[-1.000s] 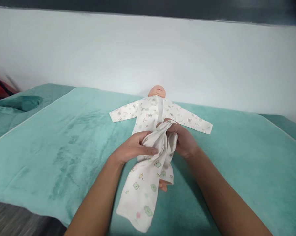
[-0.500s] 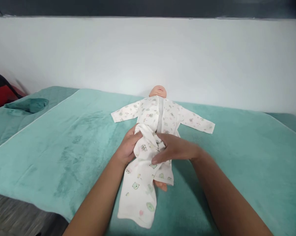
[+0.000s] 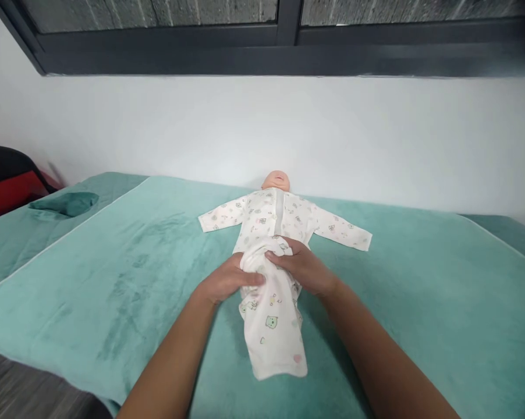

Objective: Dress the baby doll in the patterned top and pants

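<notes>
A baby doll (image 3: 276, 180) lies on its back on a teal towel (image 3: 127, 262), head toward the wall. It wears a white printed top (image 3: 271, 214) with both sleeves spread out. White printed trousers (image 3: 273, 323) cover its legs and hang toward me. My left hand (image 3: 225, 281) and my right hand (image 3: 304, 269) both grip the bunched waistband of the trousers at the doll's waist, one on each side, fingers closed on the cloth. The doll's legs and feet are hidden under the fabric.
A small folded teal cloth (image 3: 66, 203) lies at the far left of the bed. A red and black object (image 3: 7, 180) sits beyond it. A white wall (image 3: 376, 139) and a dark window frame (image 3: 288, 49) rise behind the bed. Grey floor (image 3: 22, 390) shows at lower left.
Both hands have pulled the trousers' waistband up toward the doll's waist. The doll's foot that showed below the cloth is now covered. The camera has tilted up, showing the window.
</notes>
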{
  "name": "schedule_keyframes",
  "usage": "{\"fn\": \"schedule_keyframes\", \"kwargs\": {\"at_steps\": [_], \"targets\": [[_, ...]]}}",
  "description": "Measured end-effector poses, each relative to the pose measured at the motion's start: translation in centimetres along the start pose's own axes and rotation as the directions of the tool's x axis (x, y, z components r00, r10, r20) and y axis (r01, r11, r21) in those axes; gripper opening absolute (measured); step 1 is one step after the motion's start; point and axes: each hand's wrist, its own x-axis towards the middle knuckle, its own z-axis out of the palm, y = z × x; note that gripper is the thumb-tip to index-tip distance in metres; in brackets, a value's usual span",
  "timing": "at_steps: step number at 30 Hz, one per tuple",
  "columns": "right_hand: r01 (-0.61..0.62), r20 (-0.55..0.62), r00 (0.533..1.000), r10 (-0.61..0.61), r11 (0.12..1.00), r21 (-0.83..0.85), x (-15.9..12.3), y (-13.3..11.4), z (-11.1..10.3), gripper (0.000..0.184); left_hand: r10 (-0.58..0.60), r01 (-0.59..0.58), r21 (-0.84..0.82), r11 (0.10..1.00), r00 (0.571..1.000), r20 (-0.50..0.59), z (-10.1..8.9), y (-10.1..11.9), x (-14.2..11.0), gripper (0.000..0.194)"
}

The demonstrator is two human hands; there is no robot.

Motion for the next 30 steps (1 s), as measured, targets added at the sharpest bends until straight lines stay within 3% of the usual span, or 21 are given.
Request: {"fn": "schedule_keyframes", "kwargs": {"at_steps": [2,5,9,13,15,18,22,26,28,30], "targets": [[-0.018,0.158,0.987,0.039,0.991,-0.131,-0.1,-0.7,-0.3,0.038,0.058,-0.071,-0.152,0.986,0.994,-0.088,0.1,-0.7,0.1,0.047],[-0.024,0.359,0.925,0.127,0.96,-0.278,-0.1,-1.3,-0.8,0.037,0.077,-0.12,-0.214,0.969,0.977,-0.196,0.7,-1.2,0.2,0.044],[-0.012,0.245,0.965,0.097,0.945,-0.327,0.1,-1.2,-1.0,0.036,0.054,-0.143,-0.163,0.976,0.889,-0.455,3.3,-0.7,-0.7,0.044],[0.048,0.173,0.984,0.034,0.893,-0.447,0.1,-1.1,-0.6,0.019,-0.084,-0.041,-0.187,0.981,0.785,-0.614,8.1,-0.4,-3.4,0.049],[0.149,0.209,0.977,-0.043,0.838,-0.525,0.1,-1.2,-0.2,0.011,-0.138,-0.067,-0.269,0.961,0.726,-0.674,10.5,-0.4,-4.8,0.055],[0.327,0.341,0.931,-0.133,0.719,-0.614,0.0,-1.2,0.5,0.008,-0.175,-0.152,-0.377,0.914,0.691,-0.702,12.8,-0.9,-6.4,0.063],[0.357,0.38,0.92,-0.09,0.588,-0.725,-0.2,-0.4,1.0,0.008,-0.226,-0.151,-0.418,0.896,0.654,-0.722,12.8,-2.8,-8.2,0.066],[0.358,0.382,0.924,-0.025,0.403,-0.842,-0.3,0.7,1.4,0.011,-0.209,-0.051,-0.289,0.956,0.573,-0.792,11.2,-5.1,-10.3,0.057],[0.367,0.387,0.922,-0.023,0.374,-0.852,-0.4,1.1,1.5,0.012,-0.161,0.023,-0.178,0.984,0.55,-0.819,10.6,-5.7,-10.9,0.05],[0.373,0.391,0.92,-0.026,0.361,-0.855,-0.5,1.4,1.5,0.016,-0.13,0.082,-0.102,0.991,0.556,-0.821,10.2,-5.9,-11.1,0.046]]}}
